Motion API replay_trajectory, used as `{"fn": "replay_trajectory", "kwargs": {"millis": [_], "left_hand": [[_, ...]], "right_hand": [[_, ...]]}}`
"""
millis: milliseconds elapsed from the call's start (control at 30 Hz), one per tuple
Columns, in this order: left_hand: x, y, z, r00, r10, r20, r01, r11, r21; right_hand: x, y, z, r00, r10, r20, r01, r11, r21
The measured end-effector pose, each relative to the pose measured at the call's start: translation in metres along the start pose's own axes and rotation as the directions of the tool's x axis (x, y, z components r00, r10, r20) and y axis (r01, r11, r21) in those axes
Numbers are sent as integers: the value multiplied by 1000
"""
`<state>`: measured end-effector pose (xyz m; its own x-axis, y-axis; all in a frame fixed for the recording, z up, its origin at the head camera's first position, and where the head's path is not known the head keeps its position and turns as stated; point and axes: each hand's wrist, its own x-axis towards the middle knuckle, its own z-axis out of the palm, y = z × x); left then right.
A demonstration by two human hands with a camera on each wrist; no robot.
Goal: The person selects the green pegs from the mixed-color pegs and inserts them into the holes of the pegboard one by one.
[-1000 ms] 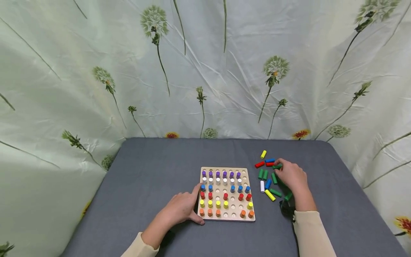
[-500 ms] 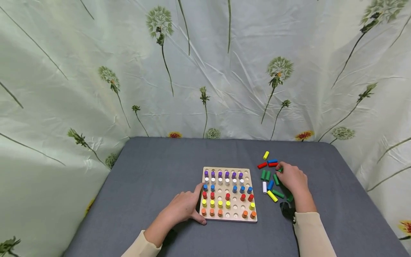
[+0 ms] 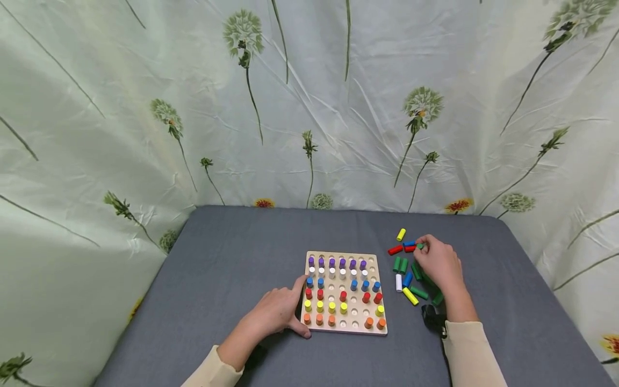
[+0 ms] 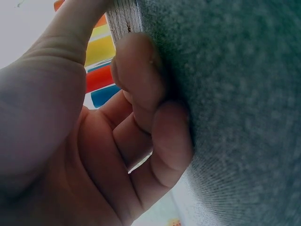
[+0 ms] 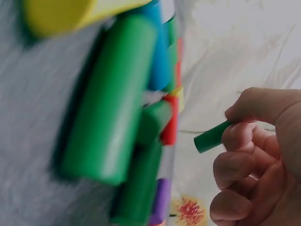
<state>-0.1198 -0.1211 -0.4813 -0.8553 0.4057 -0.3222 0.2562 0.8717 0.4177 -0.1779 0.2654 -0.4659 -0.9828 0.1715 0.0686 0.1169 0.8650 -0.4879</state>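
the green peg point(image 5: 210, 137) has just turned: half a second ago it slants lengthwise under the fingertips, and now its round end points up out of the right hand point(image 3: 439, 263). thumb and forefinger pinch it, and it looks to be off the cloth, so i'd call the pick-up as good as made.

right below and beside that hand, on the grey-covered table point(image 3: 242, 252), lie more green pegs point(image 3: 397, 264), with a white peg point(image 3: 398, 282), a blue peg point(image 3: 408, 279) and a yellow peg point(image 3: 410, 296) close by. two red pegs point(image 3: 395, 250) lie just left of the fingertips.

across from the pile, the left hand point(image 3: 274, 313) holds the near left corner of the wooden pegboard point(image 3: 349, 329), thumb and fingers bent about its edges; the board hasn't visibly shifted under it. purple pegs point(image 3: 342, 263) stand farthest back, orange pegs point(image 3: 319, 319) nearest, with bare holes between some of the others. i see no green standing there.
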Motion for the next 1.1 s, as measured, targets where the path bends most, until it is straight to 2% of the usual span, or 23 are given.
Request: {"fn": "replay_trajectory", "kwargs": {"millis": [300,500,767,1100], "left_hand": [[0,3,0,1000,-2,3,3,1000,-15],[0,1,-1,1000,-11,7,11,1000,-13],[-1,1,-1,1000,-8,10,8,1000,-23],[1,-1,0,1000,9,-1,-9,1000,24]], "right_hand": [[8,-23,-4,993,-122,-6,121,985,121],[15,-54,-3,980,-188,56,170,957,237],[18,-105,6,939,-326,113,272,902,336],[21,-159,25,885,-418,203,300,848,438]]}}
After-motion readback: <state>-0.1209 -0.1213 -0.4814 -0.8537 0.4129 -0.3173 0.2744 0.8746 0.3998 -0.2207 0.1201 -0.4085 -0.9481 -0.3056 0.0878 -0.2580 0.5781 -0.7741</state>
